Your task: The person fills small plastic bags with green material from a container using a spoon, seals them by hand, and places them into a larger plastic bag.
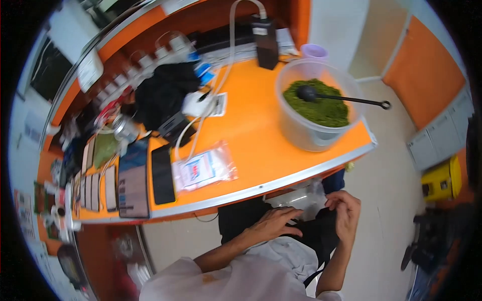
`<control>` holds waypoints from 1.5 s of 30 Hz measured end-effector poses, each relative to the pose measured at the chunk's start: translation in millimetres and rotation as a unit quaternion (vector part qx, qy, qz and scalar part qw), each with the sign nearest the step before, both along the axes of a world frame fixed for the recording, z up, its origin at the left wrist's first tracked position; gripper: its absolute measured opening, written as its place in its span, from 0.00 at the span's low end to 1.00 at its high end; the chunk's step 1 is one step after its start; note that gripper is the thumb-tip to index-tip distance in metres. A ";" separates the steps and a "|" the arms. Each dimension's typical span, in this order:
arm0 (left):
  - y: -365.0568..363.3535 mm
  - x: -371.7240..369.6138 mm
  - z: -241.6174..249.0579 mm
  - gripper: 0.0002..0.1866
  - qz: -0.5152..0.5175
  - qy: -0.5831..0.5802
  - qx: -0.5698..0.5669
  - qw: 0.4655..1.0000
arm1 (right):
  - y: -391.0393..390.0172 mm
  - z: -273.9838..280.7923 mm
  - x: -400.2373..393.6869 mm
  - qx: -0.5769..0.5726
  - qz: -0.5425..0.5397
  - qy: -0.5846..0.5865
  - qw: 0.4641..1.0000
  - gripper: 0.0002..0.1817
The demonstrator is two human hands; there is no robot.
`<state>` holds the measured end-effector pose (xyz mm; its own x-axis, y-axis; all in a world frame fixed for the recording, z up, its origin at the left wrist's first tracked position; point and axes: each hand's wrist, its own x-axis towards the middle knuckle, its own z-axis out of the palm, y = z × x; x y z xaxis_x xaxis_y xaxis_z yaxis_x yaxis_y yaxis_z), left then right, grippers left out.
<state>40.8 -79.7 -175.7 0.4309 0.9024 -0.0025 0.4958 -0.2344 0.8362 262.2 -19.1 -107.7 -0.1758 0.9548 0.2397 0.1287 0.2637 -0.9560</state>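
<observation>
My left hand (pixel 275 224) hovers over my lap with its thumb spread from the fingers. Nothing shows in it. Just to its right, my right hand (pixel 346 213) is raised, its fingers loosely bent and its palm turned inward. I see no object in it. Past the hands, below the table edge, lies a clear plastic bag (pixel 311 196), close to the right fingertips; I cannot make out any contact. On the table's right end stands a translucent bucket (pixel 312 136) of green shredded or powdery material (pixel 326 111). A black ladle (pixel 346 98) rests on it, handle over the rim.
The orange table (pixel 251 130) has a metal front edge. On it are a packet in clear plastic (pixel 205 168), a black phone (pixel 163 174), wallets or pouches (pixel 133 185), a black cloth (pixel 163 90), a dark box with a cable (pixel 266 45) and a purple cup (pixel 315 51).
</observation>
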 end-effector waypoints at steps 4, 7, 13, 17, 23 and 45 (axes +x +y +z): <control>-15.1 -25.8 33.3 0.20 0.023 -0.093 0.081 0.992 | 13.5 45.0 -52.2 0.079 0.101 -0.017 0.992 0.09; -25.8 -54.2 70.8 0.18 0.113 -0.096 0.315 0.937 | 24.2 57.2 -102.1 0.117 0.148 -0.071 0.980 0.09; -20.0 -114.8 117.3 0.20 0.327 0.076 0.340 0.879 | 58.5 45.6 -171.8 0.221 0.192 -0.193 0.936 0.09; -10.7 -123.2 114.7 0.25 0.347 0.213 0.272 0.872 | 63.9 48.6 -190.2 0.238 0.230 -0.247 0.911 0.10; -6.4 -126.4 110.1 0.32 0.364 0.197 0.226 0.882 | 67.5 45.9 -203.9 0.178 0.249 -0.162 0.938 0.10; 23.6 -138.5 122.7 0.39 0.249 0.283 0.401 0.835 | 83.6 20.1 -211.3 0.220 0.284 -0.104 0.927 0.27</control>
